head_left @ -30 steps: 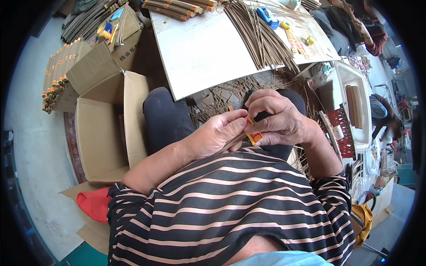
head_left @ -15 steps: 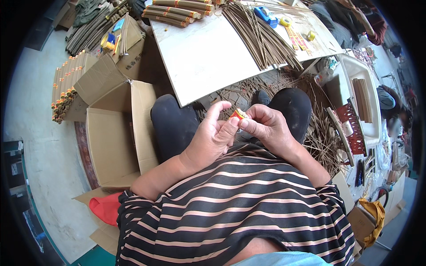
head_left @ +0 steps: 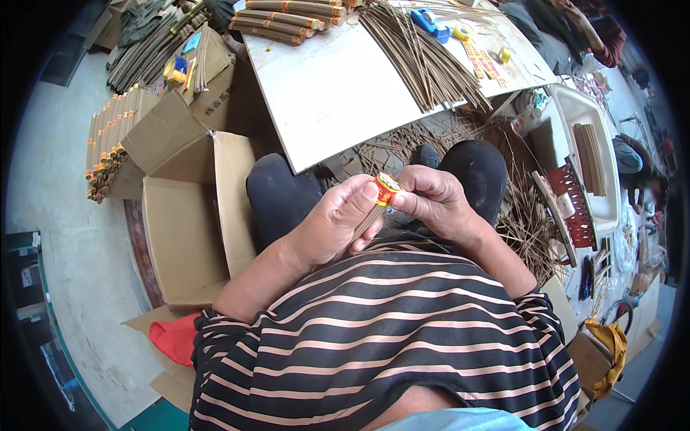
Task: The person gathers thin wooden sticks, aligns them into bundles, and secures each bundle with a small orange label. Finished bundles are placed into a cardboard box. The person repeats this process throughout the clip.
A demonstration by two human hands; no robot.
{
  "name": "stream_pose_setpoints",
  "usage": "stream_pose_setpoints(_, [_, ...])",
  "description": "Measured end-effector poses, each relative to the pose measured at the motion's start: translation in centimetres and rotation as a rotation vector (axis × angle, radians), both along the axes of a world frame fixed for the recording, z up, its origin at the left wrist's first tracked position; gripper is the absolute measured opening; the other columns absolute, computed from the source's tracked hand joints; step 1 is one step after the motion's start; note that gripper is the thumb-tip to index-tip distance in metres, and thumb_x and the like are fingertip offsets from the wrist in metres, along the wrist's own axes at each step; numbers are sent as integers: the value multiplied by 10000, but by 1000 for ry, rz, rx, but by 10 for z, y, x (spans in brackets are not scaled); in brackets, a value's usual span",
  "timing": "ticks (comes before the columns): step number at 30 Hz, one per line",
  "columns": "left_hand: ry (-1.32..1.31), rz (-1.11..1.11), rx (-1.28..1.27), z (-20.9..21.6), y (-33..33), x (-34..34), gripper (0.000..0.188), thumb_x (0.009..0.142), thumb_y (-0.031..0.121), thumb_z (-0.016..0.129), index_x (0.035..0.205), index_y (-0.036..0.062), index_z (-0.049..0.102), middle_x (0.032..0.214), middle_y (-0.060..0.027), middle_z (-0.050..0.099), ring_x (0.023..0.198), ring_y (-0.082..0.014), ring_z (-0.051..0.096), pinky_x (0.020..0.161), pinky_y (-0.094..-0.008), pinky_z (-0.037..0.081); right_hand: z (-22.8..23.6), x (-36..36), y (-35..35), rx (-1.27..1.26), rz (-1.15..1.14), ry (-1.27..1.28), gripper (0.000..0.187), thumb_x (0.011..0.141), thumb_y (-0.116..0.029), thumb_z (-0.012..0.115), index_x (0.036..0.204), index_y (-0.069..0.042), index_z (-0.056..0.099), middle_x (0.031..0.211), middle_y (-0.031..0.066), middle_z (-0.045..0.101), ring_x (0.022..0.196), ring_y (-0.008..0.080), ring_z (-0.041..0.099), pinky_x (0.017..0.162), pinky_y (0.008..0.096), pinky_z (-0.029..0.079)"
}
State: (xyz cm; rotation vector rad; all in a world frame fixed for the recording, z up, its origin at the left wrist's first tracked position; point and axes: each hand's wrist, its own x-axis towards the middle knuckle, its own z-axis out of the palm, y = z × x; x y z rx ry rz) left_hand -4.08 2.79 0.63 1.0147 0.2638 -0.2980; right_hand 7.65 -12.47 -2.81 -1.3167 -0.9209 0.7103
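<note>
Left hand [head_left: 316,224]: here the grip is clamped around an incense bundle [head_left: 366,224], the thumb pressed close to its red-and-yellow paper band [head_left: 387,191].
Right hand [head_left: 440,205]: placed at the band's other side, thumb and forefinger drawn close; whether the paper is pinched or merely pressed cannot be told.
Incense bundle: held tilted above the lap, in front of the striped shirt [head_left: 388,323], banded end uppermost; its lower part is partly hidden by the left hand.
Band: wrapped around the upper end, right between the two hands.
Table [head_left: 323,93]: spread with loose incense sticks [head_left: 424,61]; beside them a blue tape dispenser [head_left: 430,27], a yellow tape roll [head_left: 462,32] and red-and-yellow label strips [head_left: 483,63] are seen. Banded bundles [head_left: 287,18] are laid along the far edge.
Left side: an open cardboard carton [head_left: 183,241] is stood by the knee, a red cloth [head_left: 175,337] near it; beyond, more bundles [head_left: 111,144] are stacked.
Right side: the floor is littered with scattered sticks [head_left: 521,226], and a sheaf of sticks [head_left: 589,161] is held in a white tub [head_left: 613,197].
Far right corner: a co-worker's dark red sleeve [head_left: 611,50] is glimpsed.
</note>
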Motion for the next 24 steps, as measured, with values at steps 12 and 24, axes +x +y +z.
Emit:
stream_pose_setpoints(12, [-32, -245, -379, -19, 14, 8, 421, 931, 450, 415, 1033, 50, 498, 648, -63, 554, 435, -63, 487, 397, -135, 383, 14, 12, 6, 116, 49, -274, 377, 717, -236, 745, 1029, -49, 645, 888, 63, 583, 915, 191, 533, 814, 312, 442])
stream_pose_setpoints(24, [-323, -124, 552, 1, 11, 13, 462, 936, 407, 443, 1085, -25, 517, 839, -43, 541, 769, -88, 507, 694, -214, 432, 19, 10, 4, -27, -167, -322, 299, 697, -254, 768, 810, -29, 606, 778, 44, 541, 735, 146, 503, 643, 255, 416])
